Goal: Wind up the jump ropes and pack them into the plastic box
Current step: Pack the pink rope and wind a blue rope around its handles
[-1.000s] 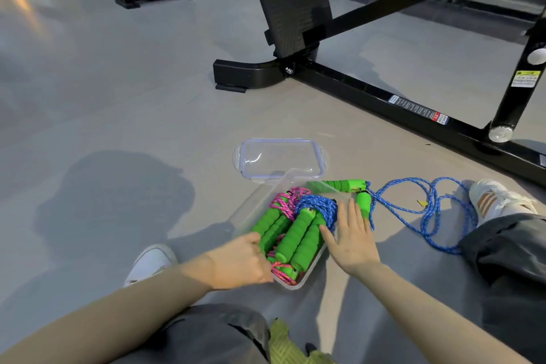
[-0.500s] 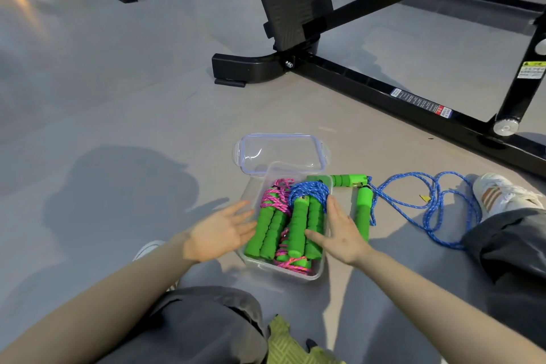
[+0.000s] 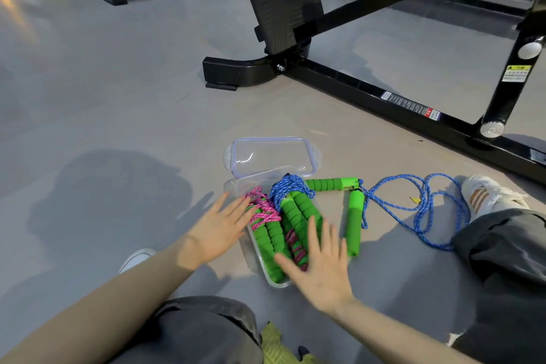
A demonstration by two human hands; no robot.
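Two ropes are already packed: a pink jump rope [image 3: 263,213] and a wound blue jump rope [image 3: 288,190] are seen in the plastic box [image 3: 273,282], between the hands. The left hand [image 3: 220,227] is spread flat and empty, with its fingertips at the pink cord. The right hand [image 3: 320,269], likewise released, is blurred over the box's near end. To the right of that hand, a loose blue jump rope [image 3: 354,216] is left unwound on the floor, and it is judged to need winding next. The lid [image 3: 273,155] is set off beyond the fingertips.

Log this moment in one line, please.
left hand: open, beside plastic box | right hand: open, above it | wound ropes: two inside | blue rope: loose on floor | lid: off
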